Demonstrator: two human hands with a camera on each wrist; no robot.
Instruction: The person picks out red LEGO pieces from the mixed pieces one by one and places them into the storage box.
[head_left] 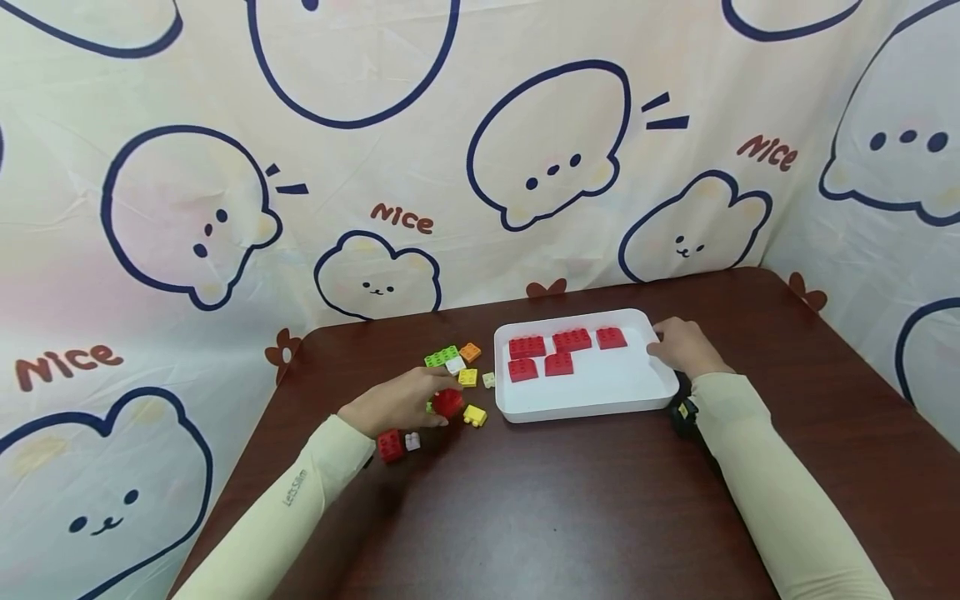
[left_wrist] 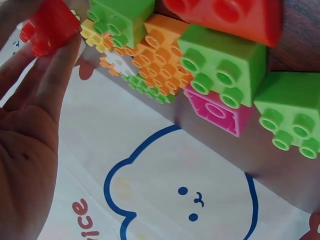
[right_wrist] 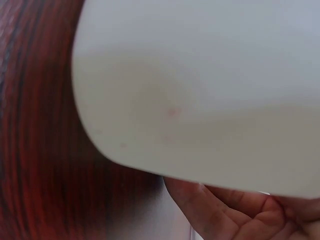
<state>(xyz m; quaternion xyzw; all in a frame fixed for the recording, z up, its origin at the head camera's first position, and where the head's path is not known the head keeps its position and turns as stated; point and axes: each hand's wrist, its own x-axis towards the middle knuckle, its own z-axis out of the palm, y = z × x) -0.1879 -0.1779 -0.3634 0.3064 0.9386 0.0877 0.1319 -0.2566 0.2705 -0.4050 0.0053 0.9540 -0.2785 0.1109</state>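
Note:
My left hand (head_left: 401, 402) pinches a red brick (head_left: 448, 403) among loose bricks left of the tray. In the left wrist view that red brick (left_wrist: 56, 27) shows between thumb and fingers, its studs toward the lower left. My right hand (head_left: 686, 346) grips the right end of a white tray (head_left: 600, 397), thumb over the rim. Several red bricks (head_left: 572, 339) lie in the tray's left and back part. From the right wrist, the fingers (right_wrist: 210, 210) show beneath the tray's pale wall (right_wrist: 210, 150).
Near the left hand lie a lime green brick (head_left: 441, 356), an orange brick (head_left: 470, 352), yellow bricks (head_left: 475, 416) and white ones. Another red brick (head_left: 390, 445) is by the left wrist. A pink brick (left_wrist: 220, 112) shows only in the left wrist view. Patterned cloth hangs behind the brown table (head_left: 555, 500).

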